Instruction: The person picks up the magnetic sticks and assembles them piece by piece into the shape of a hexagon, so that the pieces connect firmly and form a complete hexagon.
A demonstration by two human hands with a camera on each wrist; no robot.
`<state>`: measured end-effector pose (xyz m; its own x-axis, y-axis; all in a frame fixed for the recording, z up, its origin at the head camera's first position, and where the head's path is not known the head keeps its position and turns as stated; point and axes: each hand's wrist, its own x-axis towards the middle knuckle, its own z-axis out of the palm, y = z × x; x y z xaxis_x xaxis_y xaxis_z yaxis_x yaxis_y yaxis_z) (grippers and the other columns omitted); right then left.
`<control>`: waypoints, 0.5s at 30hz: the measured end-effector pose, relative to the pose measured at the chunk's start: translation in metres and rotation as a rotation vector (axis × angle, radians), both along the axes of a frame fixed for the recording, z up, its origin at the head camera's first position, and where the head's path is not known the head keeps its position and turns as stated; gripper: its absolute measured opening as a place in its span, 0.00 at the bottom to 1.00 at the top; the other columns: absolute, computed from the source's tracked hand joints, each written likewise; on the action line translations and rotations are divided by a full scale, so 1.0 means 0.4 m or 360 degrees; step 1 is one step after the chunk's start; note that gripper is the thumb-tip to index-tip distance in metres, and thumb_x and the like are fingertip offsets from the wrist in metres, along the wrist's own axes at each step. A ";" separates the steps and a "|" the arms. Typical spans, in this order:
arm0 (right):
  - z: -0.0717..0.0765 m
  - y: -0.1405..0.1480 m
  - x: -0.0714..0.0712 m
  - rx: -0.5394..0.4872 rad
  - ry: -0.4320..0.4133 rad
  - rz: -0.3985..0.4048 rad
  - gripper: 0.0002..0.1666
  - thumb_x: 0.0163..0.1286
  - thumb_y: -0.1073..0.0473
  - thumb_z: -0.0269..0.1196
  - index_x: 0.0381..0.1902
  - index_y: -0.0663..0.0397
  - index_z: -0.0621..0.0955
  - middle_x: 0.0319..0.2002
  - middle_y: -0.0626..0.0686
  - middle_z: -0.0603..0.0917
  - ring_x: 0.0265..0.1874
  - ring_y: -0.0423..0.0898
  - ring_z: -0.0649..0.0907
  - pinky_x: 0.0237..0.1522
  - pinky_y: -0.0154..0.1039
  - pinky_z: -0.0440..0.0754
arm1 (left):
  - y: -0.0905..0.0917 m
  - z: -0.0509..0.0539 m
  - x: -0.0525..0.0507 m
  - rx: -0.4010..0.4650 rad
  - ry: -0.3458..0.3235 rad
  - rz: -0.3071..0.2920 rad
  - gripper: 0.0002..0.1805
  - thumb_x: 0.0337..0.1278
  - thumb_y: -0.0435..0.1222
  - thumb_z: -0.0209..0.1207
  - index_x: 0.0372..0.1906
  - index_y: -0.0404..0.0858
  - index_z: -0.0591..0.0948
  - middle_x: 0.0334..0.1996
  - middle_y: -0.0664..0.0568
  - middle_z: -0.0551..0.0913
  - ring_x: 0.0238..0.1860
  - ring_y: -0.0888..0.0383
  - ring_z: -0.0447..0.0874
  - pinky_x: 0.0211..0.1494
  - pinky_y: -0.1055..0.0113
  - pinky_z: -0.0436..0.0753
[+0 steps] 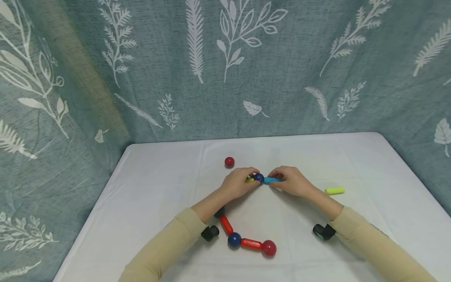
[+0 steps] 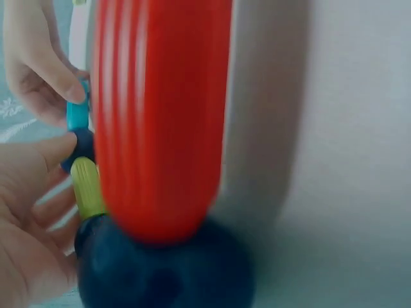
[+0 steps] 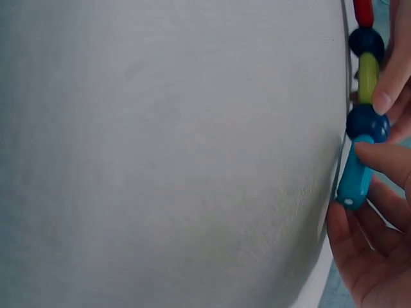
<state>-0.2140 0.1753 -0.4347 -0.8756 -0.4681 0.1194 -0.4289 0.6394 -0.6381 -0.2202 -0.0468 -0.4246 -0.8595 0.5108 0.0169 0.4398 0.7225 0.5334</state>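
Note:
In the head view my left hand [image 1: 239, 183] pinches a dark blue ball [image 1: 258, 178] at the end of a yellow-green rod [image 1: 249, 179]. My right hand [image 1: 290, 181] grips a light blue rod [image 1: 268, 180], whose near end touches that ball. Seen from the right wrist, the light blue rod [image 3: 354, 176], dark blue ball [image 3: 368, 123] and yellow-green rod [image 3: 367, 78] stand in one row. A second dark blue ball [image 3: 367, 42] and a red rod [image 3: 363, 11] follow. The left wrist view shows a large red rod [image 2: 160, 115] close to the camera.
Below the left forearm, a red rod [image 1: 226, 225], dark blue ball [image 1: 234, 240], another red rod [image 1: 251, 244] and a red ball [image 1: 269, 248] form a bent chain. A loose red ball [image 1: 229, 162] lies behind the left hand; a loose yellow-green rod [image 1: 334, 190] lies at right.

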 end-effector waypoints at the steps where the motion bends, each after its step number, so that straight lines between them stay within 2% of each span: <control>1: 0.000 -0.002 -0.001 0.0001 -0.0001 0.0006 0.11 0.63 0.64 0.68 0.43 0.61 0.84 0.37 0.52 0.84 0.35 0.46 0.82 0.36 0.40 0.80 | -0.004 0.000 0.005 -0.0013 0.0013 0.0030 0.19 0.65 0.42 0.61 0.57 0.41 0.80 0.47 0.48 0.85 0.48 0.53 0.82 0.50 0.59 0.80; 4: -0.003 -0.008 -0.005 -0.0015 0.0004 0.0054 0.12 0.62 0.66 0.68 0.44 0.62 0.84 0.38 0.53 0.84 0.36 0.47 0.82 0.38 0.41 0.81 | -0.019 0.004 0.022 -0.0060 0.0041 0.0105 0.19 0.63 0.43 0.63 0.55 0.39 0.81 0.42 0.48 0.85 0.40 0.55 0.82 0.44 0.62 0.82; 8: -0.005 -0.025 -0.010 -0.0067 0.0009 0.0152 0.12 0.63 0.66 0.68 0.45 0.62 0.83 0.39 0.53 0.84 0.37 0.47 0.83 0.40 0.41 0.82 | -0.044 0.009 0.038 -0.0111 0.0043 0.0135 0.19 0.61 0.46 0.64 0.51 0.39 0.81 0.40 0.49 0.85 0.36 0.56 0.82 0.38 0.64 0.81; 11: -0.006 -0.043 -0.013 -0.0120 0.0018 0.0214 0.13 0.62 0.66 0.68 0.45 0.61 0.83 0.39 0.53 0.84 0.39 0.47 0.83 0.42 0.40 0.82 | -0.063 0.006 0.039 -0.0085 0.0022 0.0114 0.21 0.59 0.48 0.64 0.52 0.40 0.81 0.39 0.50 0.84 0.35 0.57 0.80 0.36 0.64 0.80; 15: -0.008 -0.073 -0.020 -0.0161 0.0030 0.0271 0.13 0.62 0.66 0.69 0.45 0.60 0.84 0.39 0.52 0.84 0.40 0.46 0.83 0.43 0.37 0.82 | -0.083 -0.014 0.034 0.0073 0.0022 0.0038 0.19 0.62 0.46 0.62 0.52 0.39 0.82 0.39 0.51 0.83 0.36 0.59 0.78 0.40 0.65 0.78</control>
